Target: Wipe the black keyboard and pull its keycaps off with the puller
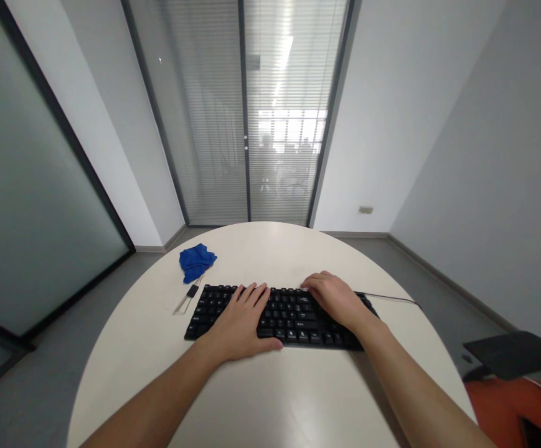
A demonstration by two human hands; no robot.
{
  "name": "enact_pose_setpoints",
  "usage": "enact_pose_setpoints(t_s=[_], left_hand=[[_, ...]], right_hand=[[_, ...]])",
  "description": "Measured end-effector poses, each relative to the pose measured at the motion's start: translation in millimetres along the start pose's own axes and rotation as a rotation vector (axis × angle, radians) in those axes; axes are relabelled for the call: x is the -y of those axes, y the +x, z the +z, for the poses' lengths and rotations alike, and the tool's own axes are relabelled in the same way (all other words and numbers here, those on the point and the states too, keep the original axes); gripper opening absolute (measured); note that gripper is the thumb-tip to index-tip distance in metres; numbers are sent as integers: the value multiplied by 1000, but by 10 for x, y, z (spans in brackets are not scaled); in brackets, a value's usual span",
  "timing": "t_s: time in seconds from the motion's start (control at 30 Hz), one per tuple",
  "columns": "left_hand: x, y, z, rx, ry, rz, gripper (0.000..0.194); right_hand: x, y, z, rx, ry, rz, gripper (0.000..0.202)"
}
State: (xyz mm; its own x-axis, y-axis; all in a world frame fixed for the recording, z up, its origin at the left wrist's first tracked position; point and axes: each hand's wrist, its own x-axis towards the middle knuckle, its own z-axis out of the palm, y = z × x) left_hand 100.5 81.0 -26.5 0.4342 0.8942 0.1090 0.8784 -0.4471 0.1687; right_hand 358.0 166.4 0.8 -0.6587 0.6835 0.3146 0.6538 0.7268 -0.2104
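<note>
A black keyboard [293,317] lies across the round table in front of me. My left hand [242,320] rests flat on its left half, fingers spread over the keys and thumb along the near edge. On the right part, my right hand [338,298] is bent over the far edge of the keyboard. Its fingers are curled close together and point left; whatever they hold, if anything, is hidden beneath them. Left of the keyboard lies a small wire tool with a black block [192,291], resembling a keycap puller. Just beyond it is a crumpled blue cloth [196,261].
The keyboard's cable [391,297] runs off the right side of the white table [270,249]. An orange chair [508,407] with a black part stands at the lower right. Glass panels with blinds [279,155] rise beyond the table.
</note>
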Motion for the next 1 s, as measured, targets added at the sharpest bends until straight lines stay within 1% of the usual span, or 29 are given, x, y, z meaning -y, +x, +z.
enact_pose_setpoints(t_s=[0.1, 0.17, 0.23, 0.3, 0.43, 0.6, 0.73, 0.8, 0.9, 1.0], left_hand=[[7, 0, 8, 3, 1, -4, 109], [12, -3, 13, 3, 1, -5, 109], [18, -7, 16, -1, 0, -1, 109], [25, -11, 19, -5, -5, 2, 109], [36, -13, 22, -6, -9, 5, 109], [43, -12, 31, -15, -5, 9, 108], [48, -17, 36, -12, -1, 9, 108], [48, -19, 35, -16, -1, 13, 108], [41, -20, 22, -16, 0, 7, 107], [34, -20, 6, -3, 5, 0, 108]], right_hand=[[13, 5, -6, -22, 54, -43, 27], [33, 8, -20, -1, 83, -98, 27], [42, 5, -39, 33, 76, -120, 27], [29, -2, -57, 40, 45, -88, 28], [-33, -15, -72, -7, 10, 3, 29], [-68, -19, -83, 57, 53, -49, 28], [-66, -24, -91, 29, 51, -26, 29], [-61, -27, -87, 25, 58, -40, 30], [-56, -30, -81, 67, 57, -66, 29], [-51, -32, -89, 78, 40, -48, 28]])
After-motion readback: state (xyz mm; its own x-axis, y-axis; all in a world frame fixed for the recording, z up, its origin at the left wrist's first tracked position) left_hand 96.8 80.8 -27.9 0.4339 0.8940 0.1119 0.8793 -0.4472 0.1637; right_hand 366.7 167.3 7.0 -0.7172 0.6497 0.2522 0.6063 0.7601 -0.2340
